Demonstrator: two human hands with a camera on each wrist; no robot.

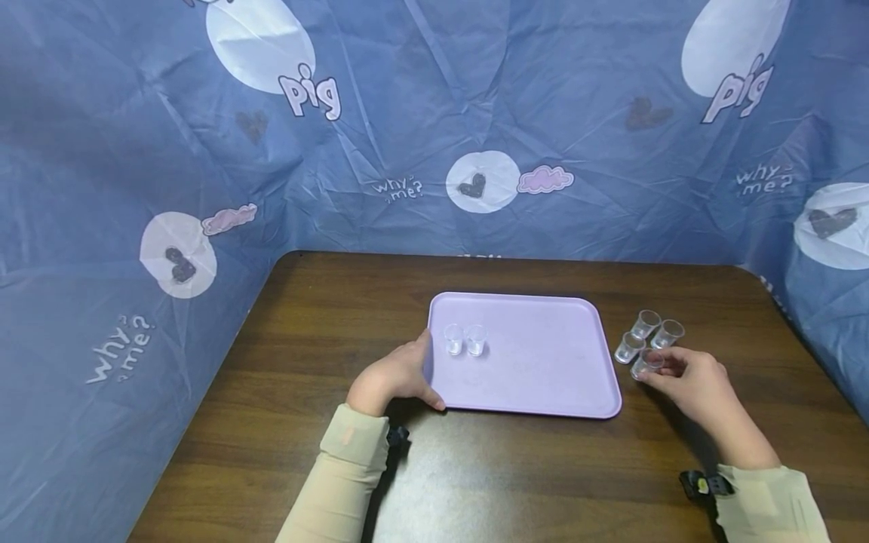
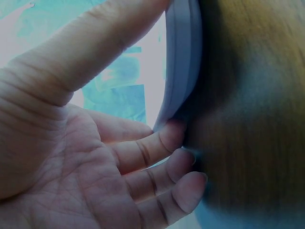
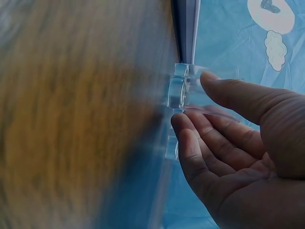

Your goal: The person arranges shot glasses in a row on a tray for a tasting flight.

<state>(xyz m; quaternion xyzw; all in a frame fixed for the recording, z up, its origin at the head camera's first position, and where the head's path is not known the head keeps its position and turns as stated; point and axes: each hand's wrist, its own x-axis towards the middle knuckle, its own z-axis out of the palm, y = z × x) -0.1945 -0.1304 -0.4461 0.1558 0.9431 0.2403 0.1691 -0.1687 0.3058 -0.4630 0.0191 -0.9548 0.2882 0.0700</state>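
A lilac tray (image 1: 536, 362) lies on the wooden table. My left hand (image 1: 400, 373) rests at its near left corner, thumb by the front edge and fingers along the left side. In the left wrist view its fingers (image 2: 157, 176) are loosely bent against the rim. Two small clear plastic cups, a left one (image 1: 453, 341) and a right one (image 1: 476, 341), stand side by side on the tray. Right of the tray, my right hand (image 1: 695, 381) pinches another clear cup (image 1: 645, 365) between thumb and fingers. Its far side is partly hidden by the fingers in the right wrist view.
More cups stand close beside the pinched one: a left one (image 1: 629, 347), a back one (image 1: 646, 324) and a right one (image 1: 668, 333). The brown table (image 1: 529, 475) has a blue printed cloth (image 1: 407, 113) hanging behind it and at its sides.
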